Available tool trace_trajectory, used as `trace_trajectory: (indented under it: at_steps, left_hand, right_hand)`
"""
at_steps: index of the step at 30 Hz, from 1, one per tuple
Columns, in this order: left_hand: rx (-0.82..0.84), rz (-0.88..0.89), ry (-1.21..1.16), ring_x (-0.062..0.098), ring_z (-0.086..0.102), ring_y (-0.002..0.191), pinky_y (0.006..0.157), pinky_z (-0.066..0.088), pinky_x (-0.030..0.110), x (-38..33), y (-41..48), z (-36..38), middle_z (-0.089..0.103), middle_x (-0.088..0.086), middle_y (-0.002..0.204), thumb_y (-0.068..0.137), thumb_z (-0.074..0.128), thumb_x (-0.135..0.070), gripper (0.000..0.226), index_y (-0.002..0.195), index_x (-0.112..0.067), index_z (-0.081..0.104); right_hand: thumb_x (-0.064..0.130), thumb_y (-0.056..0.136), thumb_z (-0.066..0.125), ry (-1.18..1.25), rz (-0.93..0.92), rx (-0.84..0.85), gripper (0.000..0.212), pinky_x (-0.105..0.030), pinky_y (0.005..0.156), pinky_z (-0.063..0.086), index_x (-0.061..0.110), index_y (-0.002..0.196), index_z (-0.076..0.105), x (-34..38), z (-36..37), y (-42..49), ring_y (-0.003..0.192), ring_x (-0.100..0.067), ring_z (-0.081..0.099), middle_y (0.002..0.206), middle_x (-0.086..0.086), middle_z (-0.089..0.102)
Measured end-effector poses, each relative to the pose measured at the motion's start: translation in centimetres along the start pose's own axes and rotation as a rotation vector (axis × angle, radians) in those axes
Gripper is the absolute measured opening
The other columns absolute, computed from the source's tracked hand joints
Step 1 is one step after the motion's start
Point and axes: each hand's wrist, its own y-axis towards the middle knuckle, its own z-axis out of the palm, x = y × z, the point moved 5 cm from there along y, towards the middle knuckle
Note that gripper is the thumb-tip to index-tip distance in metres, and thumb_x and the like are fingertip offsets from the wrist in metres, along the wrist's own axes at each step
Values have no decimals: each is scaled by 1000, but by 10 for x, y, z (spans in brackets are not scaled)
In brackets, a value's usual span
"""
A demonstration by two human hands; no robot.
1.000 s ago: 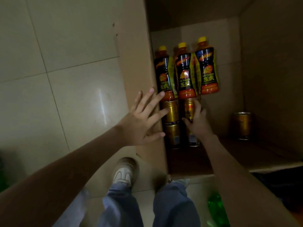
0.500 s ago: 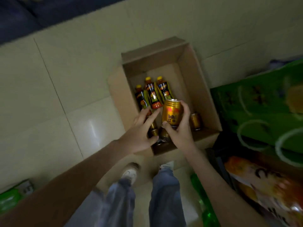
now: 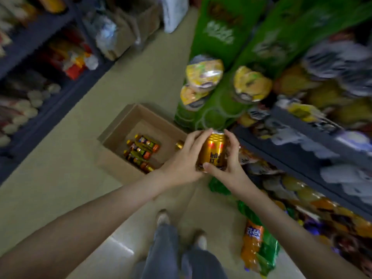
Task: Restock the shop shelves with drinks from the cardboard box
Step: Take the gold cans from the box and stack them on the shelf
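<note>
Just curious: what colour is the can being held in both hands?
Gold, with red markings and dark lettering; the can shows best in the head view.

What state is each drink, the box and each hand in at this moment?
Gold can: upright, lifted, held between both hands.
Left hand: closed on the can.
Right hand: closed on the can.
Cardboard box: open, on the floor.
Bottles: lying in the box.
</note>
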Motion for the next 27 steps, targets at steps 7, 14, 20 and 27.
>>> trace_trajectory:
  at_steps: [7,14,20,27]
  left_hand:
    - [27,180,23,23,40,126,98,35,22,-147,-14,102,29,9,141,69,84,-26,96,144,-25,25]
    - [185,374,116,26,35,131,104,36,31,-302,-41,248,16,2,145,73,79,-23,99,147,-29,13]
    - [389,726,274,16,23,142,105,38,34,-478,-26,307,-8,-18,156,86,65,-38,101,138,-56,-19]
    - [157,1048,290,1,27,136,104,32,19,-642,3,315,23,-6,154,92,60,-31,81,152,-31,6]
  right_hand:
    - [34,81,73,-46,48,-151,79,-28,89,53,48,135,18,8,-124,-138,109,-4,56,131,5,42]
    - [33,79,76,-166,44,-414,68,-32,84,53,40,125,27,-5,-253,-316,94,-8,60,107,12,52]
    - [30,78,77,-185,-75,-683,64,-44,84,55,42,121,32,40,-393,-440,97,-16,62,109,6,53]
    - [29,80,76,-262,-272,-888,68,-32,84,56,38,131,31,116,-506,-514,98,-7,63,117,7,54]
